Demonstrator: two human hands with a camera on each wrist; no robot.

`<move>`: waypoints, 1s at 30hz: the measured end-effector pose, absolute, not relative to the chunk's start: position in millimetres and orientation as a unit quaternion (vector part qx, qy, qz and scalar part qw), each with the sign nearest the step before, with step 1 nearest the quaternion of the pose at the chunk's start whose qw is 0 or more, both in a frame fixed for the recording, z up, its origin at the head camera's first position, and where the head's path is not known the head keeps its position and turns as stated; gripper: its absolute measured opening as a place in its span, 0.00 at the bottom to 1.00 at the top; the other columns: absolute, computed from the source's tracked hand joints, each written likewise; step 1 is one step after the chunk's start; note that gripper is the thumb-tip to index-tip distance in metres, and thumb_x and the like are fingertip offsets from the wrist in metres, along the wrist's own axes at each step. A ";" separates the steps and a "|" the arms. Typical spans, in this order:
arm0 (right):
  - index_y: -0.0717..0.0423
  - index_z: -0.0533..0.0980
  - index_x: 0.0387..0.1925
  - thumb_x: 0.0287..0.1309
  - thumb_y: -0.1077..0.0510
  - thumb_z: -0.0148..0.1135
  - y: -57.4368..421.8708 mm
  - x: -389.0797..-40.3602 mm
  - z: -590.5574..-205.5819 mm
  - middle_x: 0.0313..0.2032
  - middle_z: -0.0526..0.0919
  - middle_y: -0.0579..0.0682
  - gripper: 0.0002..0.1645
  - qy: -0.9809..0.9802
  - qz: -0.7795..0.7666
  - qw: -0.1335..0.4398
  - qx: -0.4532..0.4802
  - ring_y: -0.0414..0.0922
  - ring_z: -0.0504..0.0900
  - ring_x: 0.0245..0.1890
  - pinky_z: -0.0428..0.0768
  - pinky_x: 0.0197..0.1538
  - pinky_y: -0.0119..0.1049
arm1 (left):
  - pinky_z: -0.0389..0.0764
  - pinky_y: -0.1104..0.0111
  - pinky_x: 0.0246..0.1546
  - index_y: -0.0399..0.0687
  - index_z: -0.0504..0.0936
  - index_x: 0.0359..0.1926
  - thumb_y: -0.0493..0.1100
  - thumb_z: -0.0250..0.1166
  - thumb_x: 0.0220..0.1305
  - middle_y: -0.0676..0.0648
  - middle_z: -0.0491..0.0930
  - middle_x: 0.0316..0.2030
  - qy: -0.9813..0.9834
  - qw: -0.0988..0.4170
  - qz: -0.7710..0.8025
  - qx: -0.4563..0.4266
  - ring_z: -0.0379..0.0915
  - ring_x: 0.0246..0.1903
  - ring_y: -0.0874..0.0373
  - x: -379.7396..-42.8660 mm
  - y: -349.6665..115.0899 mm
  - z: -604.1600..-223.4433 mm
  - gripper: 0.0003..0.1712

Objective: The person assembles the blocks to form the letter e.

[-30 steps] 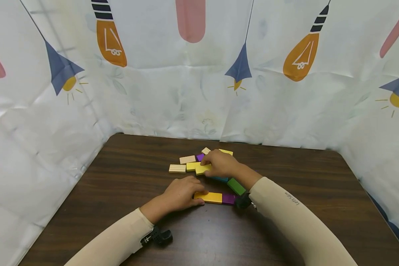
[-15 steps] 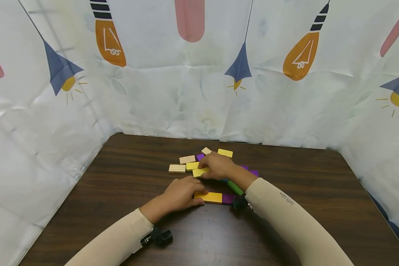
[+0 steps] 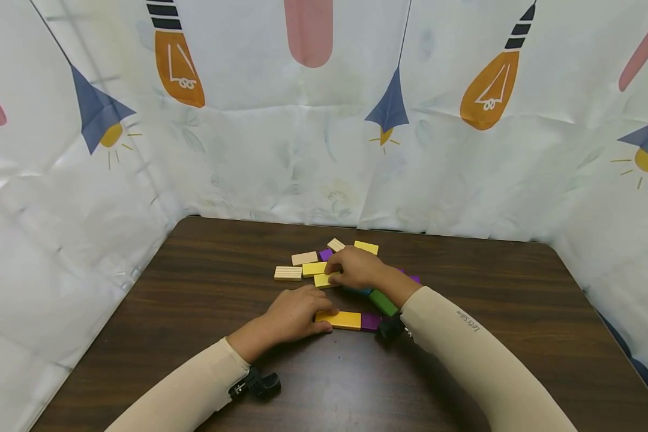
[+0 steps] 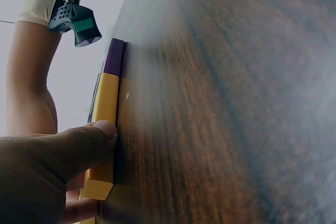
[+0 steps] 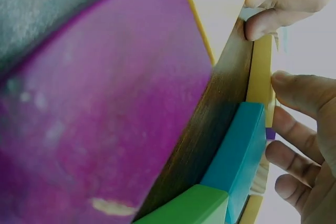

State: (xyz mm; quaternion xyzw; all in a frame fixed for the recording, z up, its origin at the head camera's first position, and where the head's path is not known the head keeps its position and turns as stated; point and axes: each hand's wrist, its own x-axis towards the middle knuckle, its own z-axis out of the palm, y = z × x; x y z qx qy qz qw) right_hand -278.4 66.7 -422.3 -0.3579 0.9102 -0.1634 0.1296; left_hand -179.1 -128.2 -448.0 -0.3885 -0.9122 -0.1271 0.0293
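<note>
Head view: the left hand [image 3: 301, 315] is pinching an orange wooden oblong [image 3: 347, 321]; at its eleven o'clock, a yellow wooden oblong [image 3: 322, 281] is touching the right hand [image 3: 357, 267], grip unclear; overpushing could be skewing it.

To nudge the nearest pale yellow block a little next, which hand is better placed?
Probably the right. The right hand is at that pale yellow block, while the left hand is farther from it and grips the orange-yellow block.
</note>
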 end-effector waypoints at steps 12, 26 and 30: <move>0.47 0.87 0.45 0.66 0.51 0.70 64.7 -277.1 -422.2 0.42 0.87 0.41 0.09 0.905 -0.170 0.145 -0.362 0.38 0.84 0.42 0.82 0.47 0.35 | 0.82 0.62 0.34 0.59 0.89 0.50 0.57 0.74 0.63 0.59 0.84 0.46 -0.914 0.020 -0.127 -0.385 0.77 0.50 0.59 -178.0 -127.9 -446.2 0.16; 0.47 0.87 0.45 0.66 0.52 0.70 69.4 -273.5 -418.7 0.44 0.86 0.41 0.08 0.903 -0.177 0.128 -0.370 0.39 0.83 0.45 0.81 0.50 0.36 | 0.81 0.63 0.33 0.60 0.89 0.49 0.56 0.74 0.62 0.60 0.84 0.45 -0.914 0.024 -0.128 -0.385 0.77 0.48 0.60 -178.7 -128.8 -447.0 0.16; 0.49 0.86 0.48 0.69 0.53 0.67 77.5 -270.1 -414.5 0.46 0.86 0.42 0.11 0.902 -0.202 0.102 -0.368 0.40 0.82 0.48 0.80 0.52 0.38 | 0.80 0.65 0.31 0.59 0.90 0.49 0.56 0.74 0.62 0.60 0.84 0.44 -0.911 0.027 -0.131 -0.389 0.76 0.46 0.60 -178.8 -128.9 -447.1 0.16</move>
